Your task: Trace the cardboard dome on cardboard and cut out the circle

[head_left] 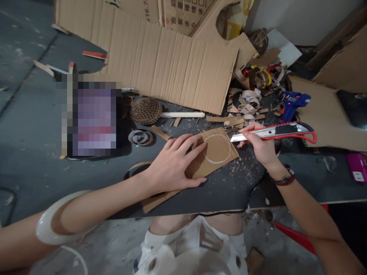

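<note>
Listing hazards on the counter (223, 194): one cardboard piece (215, 149), lying askew near the front edge, bearing a white circle outline (215, 162). Left grip (176, 162): fingers spread flat over the piece's left part, clasping nothing, one fingertip at the outline's left side. Right grip (262, 149): fingers closed on the forward part of a red-edged box cutter (276, 131), blade (237, 138) pointing left at the piece's right margin; contact of the tip cannot be told. Chief risk, as judged: a leftward slip, from too much push against stiff board, sending the edge across the circle toward the left fingertips. Second: the piece pivoting, if pressed too lightly, and a cut straying off the line. Third: the point passing through and scoring the surface, no mat being visible beneath. Fourth: right fingers, set close behind the steel, sliding onto it should their hold loosen. Fifth: a blue glue gun (293, 105), red light showing, standing beyond the cutter, liable to topple if knocked.
</note>
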A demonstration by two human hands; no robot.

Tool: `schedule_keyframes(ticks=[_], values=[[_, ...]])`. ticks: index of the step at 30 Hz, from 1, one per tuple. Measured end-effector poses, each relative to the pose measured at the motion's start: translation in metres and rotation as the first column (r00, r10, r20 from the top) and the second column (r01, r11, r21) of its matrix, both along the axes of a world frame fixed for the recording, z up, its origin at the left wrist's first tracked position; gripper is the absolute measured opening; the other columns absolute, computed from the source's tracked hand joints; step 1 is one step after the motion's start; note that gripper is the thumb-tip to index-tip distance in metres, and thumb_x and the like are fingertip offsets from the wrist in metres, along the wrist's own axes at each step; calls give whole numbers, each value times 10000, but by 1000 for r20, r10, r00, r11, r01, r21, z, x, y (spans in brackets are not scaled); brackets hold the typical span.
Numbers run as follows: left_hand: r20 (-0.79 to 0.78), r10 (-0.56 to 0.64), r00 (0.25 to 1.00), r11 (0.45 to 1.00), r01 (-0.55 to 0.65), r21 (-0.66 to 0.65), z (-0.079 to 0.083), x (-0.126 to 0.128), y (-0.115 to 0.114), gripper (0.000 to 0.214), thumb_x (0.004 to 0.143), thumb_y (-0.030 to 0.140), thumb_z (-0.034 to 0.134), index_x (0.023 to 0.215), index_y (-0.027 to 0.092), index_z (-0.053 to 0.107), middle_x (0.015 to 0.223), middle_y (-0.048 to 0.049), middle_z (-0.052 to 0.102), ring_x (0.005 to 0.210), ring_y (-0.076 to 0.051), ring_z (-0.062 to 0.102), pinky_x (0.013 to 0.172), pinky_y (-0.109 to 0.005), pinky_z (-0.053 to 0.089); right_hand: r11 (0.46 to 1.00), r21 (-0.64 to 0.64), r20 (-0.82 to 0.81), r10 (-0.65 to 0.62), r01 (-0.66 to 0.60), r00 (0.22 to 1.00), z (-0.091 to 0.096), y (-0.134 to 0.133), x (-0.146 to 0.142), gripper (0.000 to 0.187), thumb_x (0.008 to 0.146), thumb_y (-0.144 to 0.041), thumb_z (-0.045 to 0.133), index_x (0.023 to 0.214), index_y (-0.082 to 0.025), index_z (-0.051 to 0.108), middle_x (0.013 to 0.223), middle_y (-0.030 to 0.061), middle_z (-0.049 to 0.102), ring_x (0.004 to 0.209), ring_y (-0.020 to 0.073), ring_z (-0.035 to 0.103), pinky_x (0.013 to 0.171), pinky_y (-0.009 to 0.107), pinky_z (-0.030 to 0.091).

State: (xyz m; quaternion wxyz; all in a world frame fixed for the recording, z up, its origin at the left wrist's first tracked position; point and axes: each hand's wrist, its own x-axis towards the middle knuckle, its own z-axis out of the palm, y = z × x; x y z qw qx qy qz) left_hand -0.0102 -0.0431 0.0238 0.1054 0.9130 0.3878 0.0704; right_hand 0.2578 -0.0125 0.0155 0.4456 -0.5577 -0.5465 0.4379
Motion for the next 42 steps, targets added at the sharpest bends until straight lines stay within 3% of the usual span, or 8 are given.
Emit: schedule_keyframes(ticks=[9, 19, 31, 37, 42], values=[[2, 17, 1000, 999, -17, -32, 2, 1, 1, 937, 719, 762, 551, 1441, 179, 425, 1394, -190, 447, 1232, -393, 408, 986, -552, 376, 997, 35, 83, 70, -73, 994, -1, -2, 0, 82, 857, -253, 598, 777, -241, 591, 615, -48, 613, 568, 122, 616, 612, 284, 506], [2, 16, 1000, 999, -16, -32, 2, 0, 1, 904, 748, 741, 535, 1445, 178, 418, 1404, -191, 435, 1231, -388, 400, 982, -545, 378, 996, 36, 104, 80, -84, 991, 1, -4, -2, 81, 863, -314, 619, 821, -245, 613, 713, -29, 643, 618, 126, 640, 629, 283, 541], [0, 20, 1000, 1000, -20, -23, 2, 0, 0, 890, 755, 735, 530, 1444, 181, 420, 1402, -186, 436, 1223, -382, 407, 982, -541, 394, 994, 50, 138, 89, -97, 986, 0, -3, 0, 55, 874, -295, 593, 842, -251, 598, 660, -41, 632, 612, 134, 630, 641, 293, 516], [7, 15, 1000, 1000, -15, -19, 0, 0, 0, 891, 755, 732, 535, 1449, 188, 411, 1397, -185, 439, 1219, -381, 405, 984, -541, 392, 981, 114, 400, 97, -155, 911, 7, -8, -1, 61, 873, -279, 579, 829, -243, 602, 671, -25, 640, 636, 155, 619, 633, 309, 475], [18, 8, 1000, 1000, -8, -18, -2, -1, 1, 904, 750, 752, 517, 1449, 190, 411, 1390, -187, 442, 1208, -385, 408, 973, -550, 396, 976, 129, 496, 91, -177, 863, 9, -11, -1, 79, 871, -301, 578, 824, -242, 602, 661, -28, 632, 583, 142, 581, 566, 295, 421]])
